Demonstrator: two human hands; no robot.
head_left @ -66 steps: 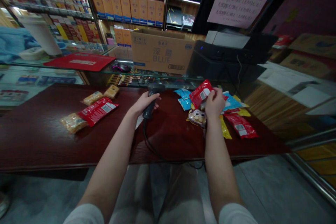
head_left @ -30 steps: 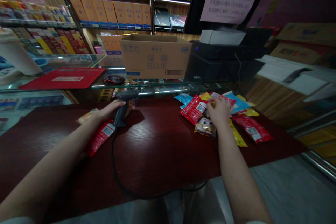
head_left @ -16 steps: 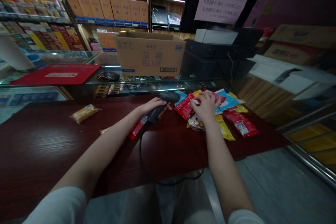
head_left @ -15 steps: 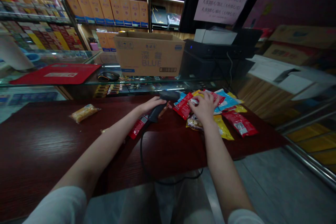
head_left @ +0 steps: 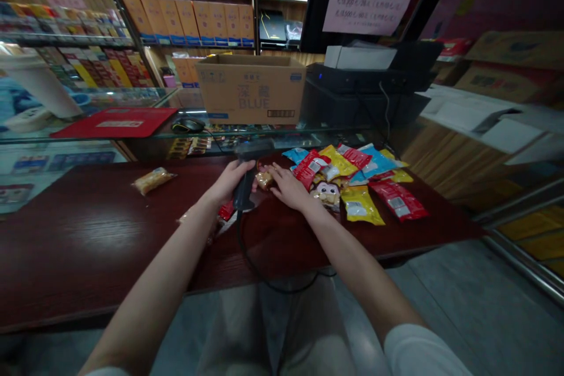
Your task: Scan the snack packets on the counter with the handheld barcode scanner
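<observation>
My left hand (head_left: 229,180) is wrapped round the grip of a black barcode scanner (head_left: 247,173), whose cable (head_left: 259,267) trails off the dark red table (head_left: 88,235). My right hand (head_left: 287,187) lies just right of the scanner, fingers resting on a small yellowish snack packet (head_left: 264,179). Right of that hand is a pile of snack packets: a red one (head_left: 307,167), a yellow one (head_left: 360,205), a cartoon-face one (head_left: 326,192) and another red one (head_left: 399,204). A red packet (head_left: 226,210) peeks out under my left wrist.
One yellowish packet (head_left: 153,180) lies alone at the table's left. Behind is a glass counter (head_left: 145,132) with a red mat (head_left: 117,121), a mouse (head_left: 187,124), a cardboard box (head_left: 251,89) and a black till unit (head_left: 356,94). Shelves of goods fill the back wall.
My right hand has left the snack pile and moved left to a small yellowish packet beside the scanner. The left hand keeps its hold on the scanner, now upright near the table's middle.
</observation>
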